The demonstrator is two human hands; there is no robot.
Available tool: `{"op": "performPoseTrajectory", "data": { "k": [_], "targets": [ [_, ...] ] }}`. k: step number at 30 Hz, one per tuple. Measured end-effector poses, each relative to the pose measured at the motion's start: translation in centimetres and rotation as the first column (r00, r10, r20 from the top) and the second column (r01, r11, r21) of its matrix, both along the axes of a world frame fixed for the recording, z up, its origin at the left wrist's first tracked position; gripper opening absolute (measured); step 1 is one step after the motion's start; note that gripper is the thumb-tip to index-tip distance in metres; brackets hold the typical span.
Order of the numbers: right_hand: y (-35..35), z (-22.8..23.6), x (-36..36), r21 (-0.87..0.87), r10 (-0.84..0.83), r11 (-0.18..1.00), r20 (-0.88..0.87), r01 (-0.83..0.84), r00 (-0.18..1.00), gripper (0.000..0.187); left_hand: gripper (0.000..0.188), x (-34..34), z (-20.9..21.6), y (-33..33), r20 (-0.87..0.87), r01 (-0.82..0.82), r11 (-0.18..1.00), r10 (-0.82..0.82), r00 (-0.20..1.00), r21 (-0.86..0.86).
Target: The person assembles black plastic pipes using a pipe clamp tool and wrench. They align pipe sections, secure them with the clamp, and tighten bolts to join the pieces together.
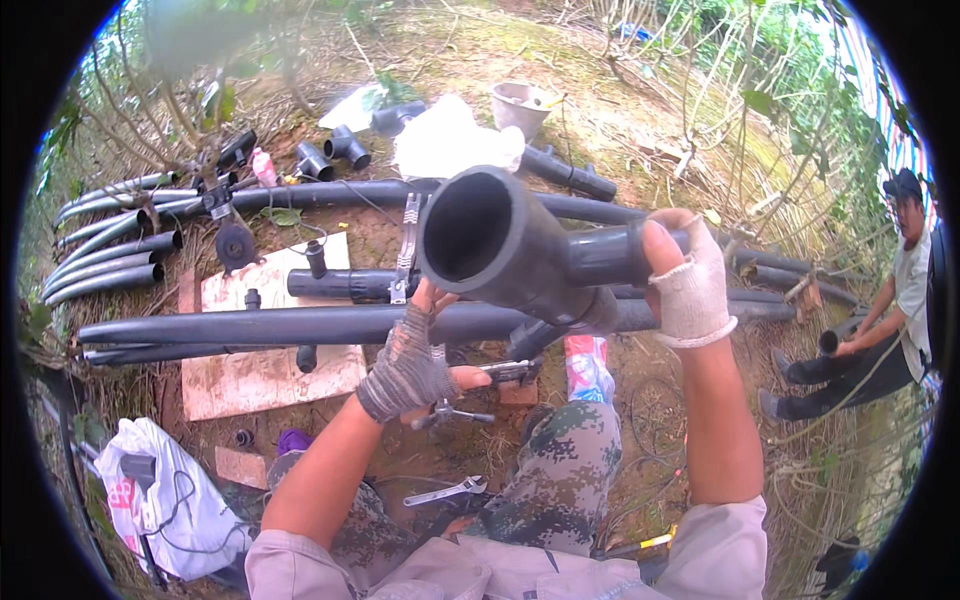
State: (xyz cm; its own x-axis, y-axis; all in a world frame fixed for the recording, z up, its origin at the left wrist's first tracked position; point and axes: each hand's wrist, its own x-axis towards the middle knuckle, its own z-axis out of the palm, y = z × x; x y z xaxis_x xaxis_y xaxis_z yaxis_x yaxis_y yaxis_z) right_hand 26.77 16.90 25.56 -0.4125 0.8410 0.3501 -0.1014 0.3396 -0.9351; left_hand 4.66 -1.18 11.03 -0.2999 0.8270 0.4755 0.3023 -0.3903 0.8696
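My right hand (690, 285), in a pale fingerless glove, grips the narrower branch of a black plastic tee fitting (545, 240). The fitting is held up close to me, its wide round mouth facing me and to the left. My left hand (408, 365), in a grey fingerless glove, is below that mouth. Its upper fingertips reach the lower rim, though whether they touch cannot be told, and its thumb stretches out to the right. Beyond the thumb is a metal clamp (440, 412) with a handle, partly hidden by the hand, beside a long black pipe (250, 325).
An adjustable wrench (445, 492) lies between my legs. Other black pipes (110, 265) and a white bag (180, 500) are at the left. Farther off are loose fittings (345, 147) and a bucket (522, 105). At the right, a person (900, 290) holds a pipe piece.
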Motion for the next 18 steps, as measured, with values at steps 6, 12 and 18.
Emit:
{"op": "performPoseTrajectory", "data": {
  "k": [6,12,18],
  "targets": [
    [-8.0,0.5,-14.7,-0.249,0.596,0.799,0.210,-0.547,0.775,0.070,0.081,-7.0,-1.3,-3.8,0.585,-0.362,0.896,0.155,0.796,0.256],
    [-0.7,-15.3,-17.4,-0.617,0.623,0.744,0.503,-0.256,0.599,0.046,0.069,-14.9,-1.3,-8.0,0.826,-0.543,0.831,0.220,0.518,0.119],
    [-2.1,-21.9,-16.2,-0.705,0.623,0.676,0.392,-0.213,0.677,0.058,0.068,-18.7,0.5,-12.1,0.958,-0.729,0.655,0.287,-0.003,-0.199]
  ]
}}
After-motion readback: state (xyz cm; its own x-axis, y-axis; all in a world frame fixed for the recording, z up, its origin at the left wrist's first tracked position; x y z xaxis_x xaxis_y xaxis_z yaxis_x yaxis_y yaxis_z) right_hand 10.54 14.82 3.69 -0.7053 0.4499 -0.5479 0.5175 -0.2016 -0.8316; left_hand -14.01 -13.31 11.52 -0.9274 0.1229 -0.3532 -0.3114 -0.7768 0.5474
